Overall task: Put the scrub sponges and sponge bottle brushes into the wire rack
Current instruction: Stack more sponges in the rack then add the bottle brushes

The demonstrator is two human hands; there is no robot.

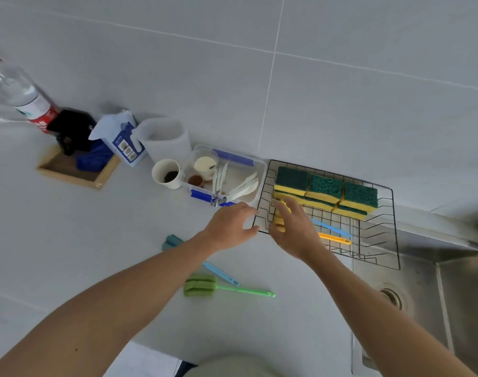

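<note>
Head view shows the right hand (295,227) gripping a yellow sponge brush (280,213) inside the wire rack (394,229), beside stacked scrub sponges (324,190). The left hand (232,227) spreads open at the rack's corner. A green brush (205,287) lies on the worktop (96,240).

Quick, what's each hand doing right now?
Left hand: open, fingers at the corner of the wire rack, holding nothing.
Right hand: over a yellow brush in the rack; whether it grips it cannot be told.
</note>
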